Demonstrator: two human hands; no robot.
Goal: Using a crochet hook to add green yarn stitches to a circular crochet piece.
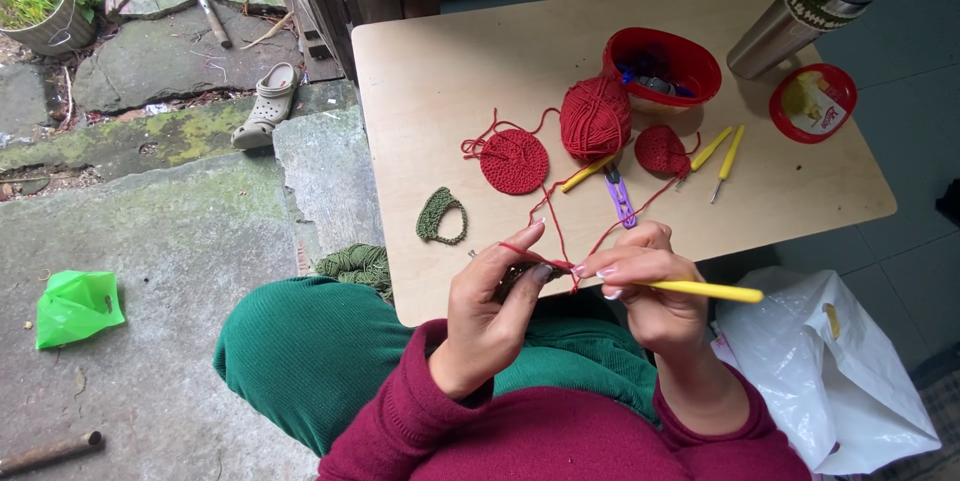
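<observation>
While our right hand (pixel 650 286) grips the yellow-handled crochet hook (pixel 700 290), its long axis pointing left, our left hand (pixel 492 306) pinches the small dark crocheted piece (pixel 522 276) at the tip, red yarn strand (pixel 555 226) over the forefinger.

In my right hand (pixel 655 291) the crochet hook (pixel 700 290) has a smooth yellow plastic handle, the red yarn (pixel 555 231) over my left hand (pixel 490 311) is soft and matt, and beyond lies pale, smooth wooden table (pixel 450 71).
</observation>
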